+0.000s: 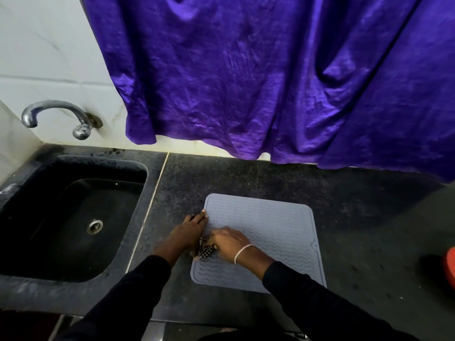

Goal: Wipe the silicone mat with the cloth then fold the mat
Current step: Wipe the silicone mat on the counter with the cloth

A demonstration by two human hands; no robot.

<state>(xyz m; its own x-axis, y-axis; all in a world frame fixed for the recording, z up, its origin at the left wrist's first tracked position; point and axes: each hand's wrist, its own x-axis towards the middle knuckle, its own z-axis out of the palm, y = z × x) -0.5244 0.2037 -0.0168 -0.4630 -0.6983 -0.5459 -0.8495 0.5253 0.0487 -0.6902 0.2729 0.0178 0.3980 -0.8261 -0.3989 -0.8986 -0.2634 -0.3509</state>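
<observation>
A grey silicone mat (268,227) with a wavy ridged surface lies flat on the dark counter. My left hand (190,227) lies on the mat's left edge, fingers stretched out and pressing it down. My right hand (230,243), with a silver bracelet at the wrist, presses a black-and-white checked cloth (205,249) onto the left part of the mat. The cloth is bunched under the palm and mostly hidden between the two hands.
A black sink (73,217) with a metal tap (54,114) above it lies to the left. A purple curtain (270,82) hangs over the back of the dark counter (357,205). A red object (449,263) shows at the right edge.
</observation>
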